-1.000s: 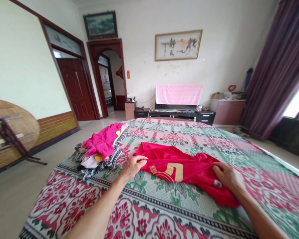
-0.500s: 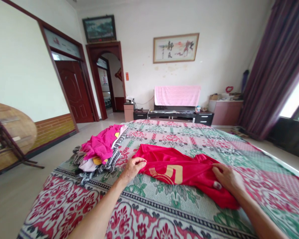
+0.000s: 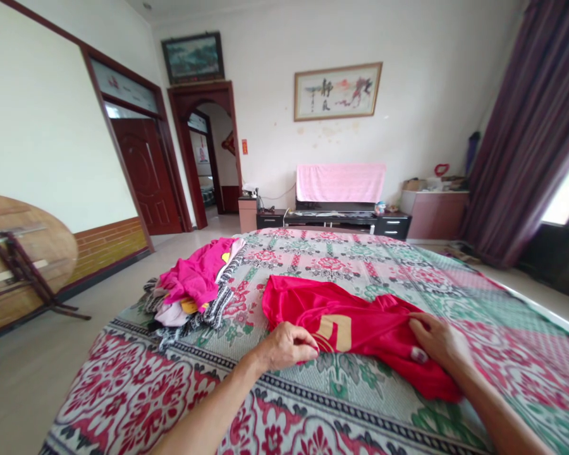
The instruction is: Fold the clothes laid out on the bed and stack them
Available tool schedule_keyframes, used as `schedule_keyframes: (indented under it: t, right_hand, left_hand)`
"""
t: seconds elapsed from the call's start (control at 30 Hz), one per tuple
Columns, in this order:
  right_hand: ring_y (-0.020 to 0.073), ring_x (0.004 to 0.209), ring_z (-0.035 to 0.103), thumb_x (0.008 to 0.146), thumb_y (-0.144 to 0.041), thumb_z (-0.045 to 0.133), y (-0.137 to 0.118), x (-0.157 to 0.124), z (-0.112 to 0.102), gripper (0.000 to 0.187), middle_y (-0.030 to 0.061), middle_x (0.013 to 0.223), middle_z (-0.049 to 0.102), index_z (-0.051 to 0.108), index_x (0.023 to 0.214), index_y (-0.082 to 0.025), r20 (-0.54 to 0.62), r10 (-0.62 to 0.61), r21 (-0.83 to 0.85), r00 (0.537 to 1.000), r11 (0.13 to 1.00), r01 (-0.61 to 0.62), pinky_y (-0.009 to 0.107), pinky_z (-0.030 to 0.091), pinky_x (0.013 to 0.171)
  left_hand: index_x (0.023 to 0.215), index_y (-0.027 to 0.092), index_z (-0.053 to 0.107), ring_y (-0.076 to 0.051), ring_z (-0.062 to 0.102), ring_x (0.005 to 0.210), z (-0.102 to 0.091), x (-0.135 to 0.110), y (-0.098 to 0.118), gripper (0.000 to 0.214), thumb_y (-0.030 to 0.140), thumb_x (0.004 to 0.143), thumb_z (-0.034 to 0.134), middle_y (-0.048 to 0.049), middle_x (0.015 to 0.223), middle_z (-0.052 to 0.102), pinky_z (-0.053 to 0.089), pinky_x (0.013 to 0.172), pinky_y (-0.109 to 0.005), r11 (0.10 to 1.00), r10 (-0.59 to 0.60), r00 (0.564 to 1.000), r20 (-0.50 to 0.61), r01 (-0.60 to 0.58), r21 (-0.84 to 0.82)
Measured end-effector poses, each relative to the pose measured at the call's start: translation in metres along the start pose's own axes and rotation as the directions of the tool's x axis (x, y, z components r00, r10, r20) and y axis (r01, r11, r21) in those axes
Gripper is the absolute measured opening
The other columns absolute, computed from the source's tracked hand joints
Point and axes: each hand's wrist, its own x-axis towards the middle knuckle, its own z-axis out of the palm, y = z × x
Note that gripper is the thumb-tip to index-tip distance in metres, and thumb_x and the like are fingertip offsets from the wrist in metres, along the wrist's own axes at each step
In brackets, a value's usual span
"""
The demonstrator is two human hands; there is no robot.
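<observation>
Along near edge of red shirt (image 3: pixel 360 309), hands (image 3: pixel 289 346) (image 3: pixel 439 341)

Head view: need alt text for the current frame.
Two bare hands grip a red shirt with a gold print, spread on a floral bed cover: the left hand pinches its near edge, the right hand bunches the cloth. A pile of pink and striped clothes lies on the cover to its left.

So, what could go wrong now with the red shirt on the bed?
The shirt is bunched under the right hand, so creases may get pressed in. The left hand pinches only the near hem, which could slip out. The shirt lies close to the bed edge and might slide off.
</observation>
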Motion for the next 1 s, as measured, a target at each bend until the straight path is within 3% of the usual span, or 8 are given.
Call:
schedule_keyframes:
  t: [0.2,0.3,0.43,0.5,0.57,0.67,0.83,1.0]
  right_hand:
    - [0.0254,0.074,0.067,0.075,-0.042,0.044,-0.001,0.000,-0.001,0.042,0.0087,0.082,0.074,0.075,0.094,-0.021,-0.002,0.007,0.023,1.000,1.000,-0.007,0.032,0.047,0.066]
    - [0.0249,0.073,0.067,0.073,-0.042,0.045,0.000,0.001,-0.004,0.041,0.0079,0.080,0.074,0.076,0.090,-0.021,-0.021,0.040,0.113,0.999,0.993,-0.037,0.031,0.048,0.065]
    - [0.0241,0.077,0.066,0.071,-0.043,0.044,0.002,0.000,-0.016,0.046,0.0084,0.082,0.074,0.075,0.093,-0.017,-0.081,0.155,0.304,0.985,0.945,-0.124,0.029,0.048,0.065]
    - [0.0243,0.078,0.066,0.072,-0.045,0.043,0.001,-0.001,-0.023,0.050,0.0095,0.084,0.073,0.073,0.098,-0.015,-0.102,0.192,0.360,0.976,0.922,-0.144,0.029,0.048,0.066]
    - [0.0241,0.076,0.066,0.072,-0.046,0.042,-0.001,-0.003,-0.028,0.052,0.0095,0.084,0.073,0.073,0.100,-0.014,-0.097,0.185,0.367,0.978,0.920,-0.138,0.029,0.048,0.065]
    - [0.0239,0.072,0.066,0.072,-0.045,0.043,-0.005,-0.004,-0.034,0.049,0.0080,0.079,0.073,0.074,0.097,-0.017,-0.085,0.161,0.293,0.983,0.947,-0.129,0.030,0.047,0.063]
    - [0.0240,0.073,0.066,0.073,-0.041,0.042,-0.005,-0.005,-0.038,0.045,0.0083,0.077,0.073,0.074,0.094,-0.017,-0.090,0.148,0.207,0.985,0.970,-0.127,0.030,0.047,0.066]
    - [0.0221,0.068,0.066,0.073,-0.039,0.043,-0.002,-0.004,-0.038,0.041,0.0056,0.071,0.072,0.075,0.091,-0.019,-0.116,0.133,0.208,0.984,0.972,-0.107,0.028,0.047,0.063]
  left_hand:
    - [0.078,0.013,0.074,-0.008,0.044,0.050,-0.009,0.000,0.002,0.023,0.033,0.069,0.066,0.0006,0.056,0.060,0.033,0.048,-0.020,0.995,-0.020,1.000,-0.022,0.017,-0.094]
    - [0.080,0.014,0.072,-0.008,0.047,0.053,-0.029,0.002,0.003,0.025,0.036,0.069,0.069,0.0006,0.061,0.063,0.036,0.051,-0.019,0.971,-0.029,0.974,-0.225,-0.025,-0.236]
    - [0.083,0.015,0.068,-0.012,0.059,0.065,-0.067,0.004,-0.007,0.033,0.039,0.061,0.076,-0.0006,0.074,0.068,0.045,0.064,-0.022,0.787,-0.190,0.750,-0.634,-0.270,-0.555]
    - [0.082,0.016,0.066,-0.013,0.060,0.064,-0.079,0.003,-0.017,0.037,0.038,0.056,0.079,0.0004,0.072,0.069,0.046,0.063,-0.023,0.721,-0.280,0.679,-0.678,-0.317,-0.616]
    - [0.082,0.016,0.066,-0.014,0.061,0.065,-0.083,0.001,-0.028,0.039,0.038,0.053,0.081,0.0006,0.072,0.069,0.046,0.064,-0.024,0.710,-0.313,0.654,-0.689,-0.320,-0.627]
    - [0.084,0.016,0.066,-0.015,0.062,0.068,-0.077,0.000,-0.041,0.042,0.041,0.053,0.080,0.0002,0.075,0.070,0.046,0.065,-0.025,0.762,-0.315,0.675,-0.667,-0.238,-0.602]
    - [0.085,0.014,0.067,-0.015,0.062,0.070,-0.064,-0.001,-0.048,0.039,0.043,0.060,0.076,-0.0018,0.078,0.070,0.046,0.065,-0.024,0.851,-0.242,0.809,-0.536,-0.088,-0.518]
    - [0.087,0.014,0.067,-0.016,0.061,0.072,-0.066,-0.001,-0.052,0.040,0.047,0.063,0.072,-0.0029,0.081,0.070,0.046,0.067,-0.025,0.911,-0.225,0.766,-0.603,-0.055,-0.409]
